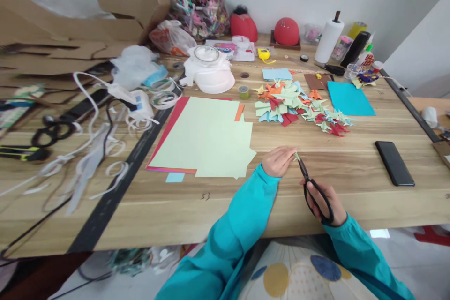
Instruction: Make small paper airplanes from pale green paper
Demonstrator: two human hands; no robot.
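Note:
Between the fingertips of my left hand (pixel 279 161) is a small pale green paper piece (pixel 297 155), pinched at its edge. My right hand (pixel 330 199) is closed around the handles of black scissors (pixel 319 197). The scissor tips point up and left and meet the paper piece; whether the blades are parted is too small to tell. Beyond my hands lies a heap of folded paper shapes (pixel 284 98) in green, orange, red and blue. Several star-like paper shapes (pixel 326 117) trail off its right side. To my left rests a stack of pale green paper sheets (pixel 207 136).
A black phone (pixel 394 163) lies at the right. Behind the heap are a turquoise sheet (pixel 351 98), a yellow tape measure (pixel 263 54) and a white roll (pixel 329 41). Cables, a power strip (pixel 121 94) and more scissors (pixel 52 131) crowd the left, near cardboard (pixel 70 28).

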